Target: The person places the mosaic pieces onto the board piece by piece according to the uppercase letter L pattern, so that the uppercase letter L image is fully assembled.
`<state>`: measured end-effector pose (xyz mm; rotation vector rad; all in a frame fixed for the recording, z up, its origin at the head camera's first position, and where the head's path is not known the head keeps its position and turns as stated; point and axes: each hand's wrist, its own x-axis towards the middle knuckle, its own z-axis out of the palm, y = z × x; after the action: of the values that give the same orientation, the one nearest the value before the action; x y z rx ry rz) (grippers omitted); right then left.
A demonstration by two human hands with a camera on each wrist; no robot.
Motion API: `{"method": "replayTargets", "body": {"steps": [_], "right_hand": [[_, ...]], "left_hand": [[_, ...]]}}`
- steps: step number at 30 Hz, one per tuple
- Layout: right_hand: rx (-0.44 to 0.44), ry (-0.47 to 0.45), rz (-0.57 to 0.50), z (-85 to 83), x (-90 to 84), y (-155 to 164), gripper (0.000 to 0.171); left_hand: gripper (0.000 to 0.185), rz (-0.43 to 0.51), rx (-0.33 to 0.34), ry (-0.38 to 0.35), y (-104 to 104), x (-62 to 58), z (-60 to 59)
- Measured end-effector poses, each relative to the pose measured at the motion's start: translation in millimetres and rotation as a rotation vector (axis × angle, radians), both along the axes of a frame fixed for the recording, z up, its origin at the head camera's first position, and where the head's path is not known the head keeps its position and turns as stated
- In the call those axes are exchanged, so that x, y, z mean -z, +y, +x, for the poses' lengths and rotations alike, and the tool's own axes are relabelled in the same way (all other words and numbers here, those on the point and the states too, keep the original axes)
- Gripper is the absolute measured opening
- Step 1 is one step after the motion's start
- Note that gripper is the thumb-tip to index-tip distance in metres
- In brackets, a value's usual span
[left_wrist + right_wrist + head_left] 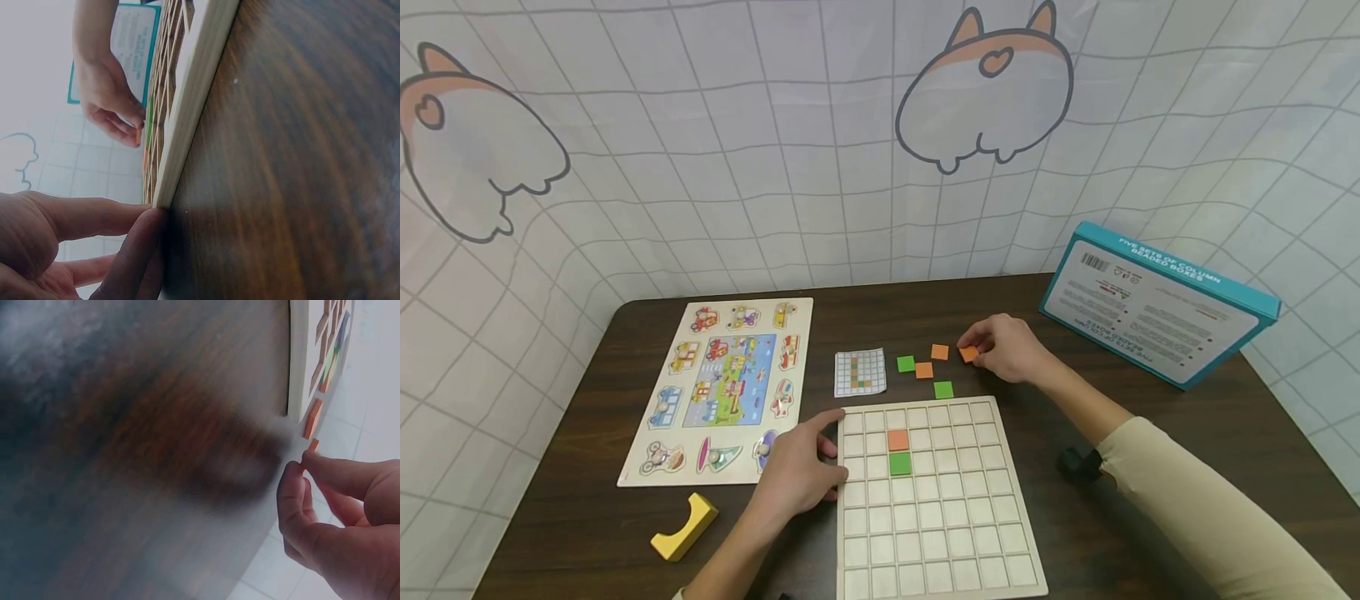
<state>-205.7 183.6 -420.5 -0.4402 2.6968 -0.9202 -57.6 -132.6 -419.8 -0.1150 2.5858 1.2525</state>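
Note:
A wooden grid board (pixel 955 500) lies on the table, with an orange tile (pixel 898 440) and a green tile (pixel 900 463) in its third column. My left hand (pixel 801 467) rests against the board's left edge near the far corner, its fingertips touching the side. Beyond the board's far right corner, my right hand (pixel 1009 348) pinches another orange tile (pixel 969 354) between thumb and fingers. Beside it lie loose orange tiles (pixel 940 352) and green tiles (pixel 943 390). A small pattern card (pixel 860 372) with a printed colored grid lies beyond the board's far left corner.
A wooden peg puzzle (pixel 722 392) with vehicle pictures lies on the left. Nearer stands a yellow arch block (pixel 685 527). A teal and white box (pixel 1157 304) stands at the back right, before a white gridded curtain (pixel 820 125).

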Motion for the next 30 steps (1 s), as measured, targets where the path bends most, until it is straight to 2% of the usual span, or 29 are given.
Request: {"method": "replayTargets", "body": {"steps": [30], "right_hand": [[0.018,-0.001,-0.007,23.1,-4.7,-7.2,0.024]], "left_hand": [[0.075,-0.011,-0.013,-0.014,0.6,1.3,-1.6]]}}
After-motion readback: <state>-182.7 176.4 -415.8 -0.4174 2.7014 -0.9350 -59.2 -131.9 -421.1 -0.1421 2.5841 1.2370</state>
